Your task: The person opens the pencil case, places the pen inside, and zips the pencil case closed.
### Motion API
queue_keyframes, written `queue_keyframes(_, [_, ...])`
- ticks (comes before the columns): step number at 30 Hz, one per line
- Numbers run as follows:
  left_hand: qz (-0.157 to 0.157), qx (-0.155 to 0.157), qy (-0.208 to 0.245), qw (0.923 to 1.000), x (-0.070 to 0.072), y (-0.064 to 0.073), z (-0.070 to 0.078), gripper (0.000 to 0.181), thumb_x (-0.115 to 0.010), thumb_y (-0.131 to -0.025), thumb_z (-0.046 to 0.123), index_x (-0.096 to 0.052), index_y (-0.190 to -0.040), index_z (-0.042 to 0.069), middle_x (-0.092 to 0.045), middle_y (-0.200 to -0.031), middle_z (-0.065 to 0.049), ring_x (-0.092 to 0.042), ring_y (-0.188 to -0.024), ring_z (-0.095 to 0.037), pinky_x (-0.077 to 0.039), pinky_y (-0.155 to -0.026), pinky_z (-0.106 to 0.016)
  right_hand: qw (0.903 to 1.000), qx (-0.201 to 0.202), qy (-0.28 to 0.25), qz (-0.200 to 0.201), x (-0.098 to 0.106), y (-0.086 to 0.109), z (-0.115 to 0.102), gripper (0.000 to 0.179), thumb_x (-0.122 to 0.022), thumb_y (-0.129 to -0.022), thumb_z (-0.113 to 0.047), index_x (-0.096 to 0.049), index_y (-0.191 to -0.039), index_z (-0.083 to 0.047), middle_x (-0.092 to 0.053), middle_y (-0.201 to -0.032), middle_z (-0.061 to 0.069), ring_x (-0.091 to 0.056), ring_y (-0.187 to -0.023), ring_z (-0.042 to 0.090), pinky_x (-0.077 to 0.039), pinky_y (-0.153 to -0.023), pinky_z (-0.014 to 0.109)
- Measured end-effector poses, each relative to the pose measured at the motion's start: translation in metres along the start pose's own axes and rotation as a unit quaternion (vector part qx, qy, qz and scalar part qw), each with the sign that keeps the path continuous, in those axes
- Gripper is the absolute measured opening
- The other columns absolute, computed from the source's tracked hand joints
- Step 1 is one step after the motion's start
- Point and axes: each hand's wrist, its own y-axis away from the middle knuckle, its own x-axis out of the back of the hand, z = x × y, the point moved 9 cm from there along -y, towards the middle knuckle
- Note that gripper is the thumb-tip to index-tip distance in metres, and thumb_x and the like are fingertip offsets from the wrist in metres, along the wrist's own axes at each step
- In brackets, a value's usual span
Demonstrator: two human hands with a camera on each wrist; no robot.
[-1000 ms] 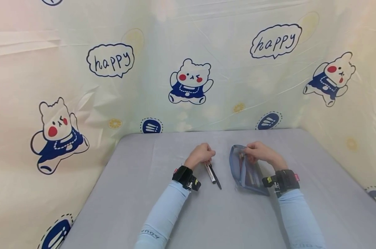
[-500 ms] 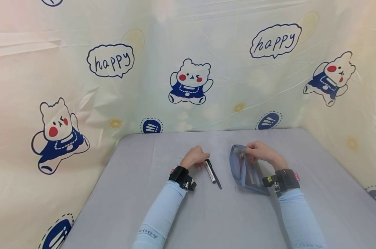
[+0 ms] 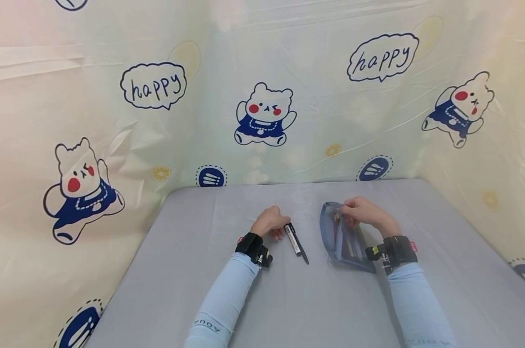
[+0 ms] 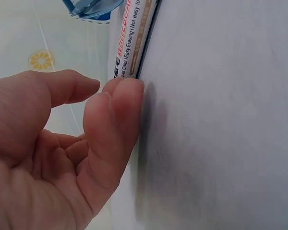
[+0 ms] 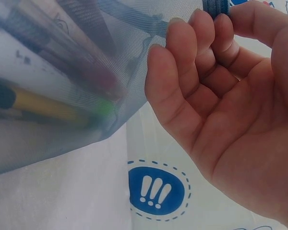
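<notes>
My left hand [image 3: 268, 223] is beside the far end of a white whiteboard marker [image 3: 292, 240] with a dark cap. In the left wrist view, the fingertips are next to the marker [image 4: 133, 40], the thumb stands apart, and nothing is pinched; whether a fingertip touches it is unclear. A slim black pen [image 3: 305, 256] lies against the marker on the table. My right hand [image 3: 366, 212] pinches the upper edge of a blue mesh pencil case [image 3: 329, 237] between thumb and index finger. Several pens, one with a yellow barrel [image 5: 48, 106], show through the mesh.
Both the marker and the case are on a grey covered table [image 3: 192, 270]. Behind it hangs a pale curtain [image 3: 314, 96] printed with bears and speech bubbles. Dark camera bands [image 3: 252, 247] sit on the wrists, above light blue sleeves.
My left hand has drawn back a little to the left from over the pen tops, uncovering the marker's cap end. Marker, pen, case and right hand have stayed in place.
</notes>
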Motion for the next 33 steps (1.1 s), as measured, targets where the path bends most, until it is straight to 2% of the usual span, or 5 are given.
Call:
queue_keyframes(5, [0.002,0.002,-0.014,0.9999,-0.001,0.001,0.001,0.030,-0.056,-0.093,0.021,-0.067,-0.075,0.001,-0.066,-0.057,-0.006,-0.059,-0.042,-0.014,-0.047,-0.040,-0.023,1.0000,0.005,0.004,-0.001,0.000,-0.002,0.000,0.024,-0.048,-0.098,-0.009,-0.056,-0.081,0.005,-0.058,-0.069,0.013,-0.058,-0.067,0.025,-0.054,-0.067,0.042])
queue_keyframes(11, [0.004,0.007,-0.008,0.9999,-0.005,0.001,-0.002,0.028,-0.057,-0.095,0.022,-0.064,-0.077,0.002,-0.065,-0.058,-0.006,-0.059,-0.043,-0.014,-0.049,-0.041,-0.024,0.9999,-0.001,0.008,0.006,-0.001,-0.020,0.029,0.025,-0.047,-0.099,-0.012,-0.057,-0.082,0.004,-0.058,-0.069,0.011,-0.058,-0.067,0.024,-0.053,-0.066,0.040])
queue_keyframes(20, [-0.009,0.018,0.024,0.9995,-0.006,-0.003,-0.008,0.028,-0.056,-0.095,0.023,-0.062,-0.101,-0.003,-0.068,-0.062,-0.009,-0.061,-0.044,-0.015,-0.051,-0.044,-0.025,1.0000,0.000,-0.006,0.004,-0.002,-0.026,0.042,0.024,-0.051,-0.097,-0.017,-0.057,-0.078,-0.004,-0.058,-0.066,0.004,-0.058,-0.065,0.018,-0.053,-0.063,0.034])
queue_keyframes(28, [-0.013,0.011,0.035,0.9992,-0.005,-0.005,-0.009,0.030,-0.055,-0.095,0.026,-0.063,-0.082,0.000,-0.070,-0.063,-0.010,-0.063,-0.045,-0.016,-0.053,-0.045,-0.027,0.9999,-0.001,-0.008,0.007,-0.002,-0.025,0.043,0.023,-0.051,-0.097,-0.016,-0.057,-0.078,-0.004,-0.057,-0.066,0.003,-0.058,-0.064,0.018,-0.054,-0.063,0.035])
queue_keyframes(33, [-0.027,-0.014,0.050,0.9983,-0.005,-0.002,-0.002,0.032,-0.053,-0.095,0.028,-0.063,-0.082,0.000,-0.070,-0.063,-0.010,-0.063,-0.044,-0.015,-0.053,-0.045,-0.026,1.0000,-0.001,-0.005,0.007,-0.002,-0.025,0.044,0.024,-0.051,-0.097,-0.017,-0.057,-0.078,-0.004,-0.057,-0.067,0.003,-0.058,-0.065,0.018,-0.054,-0.065,0.035])
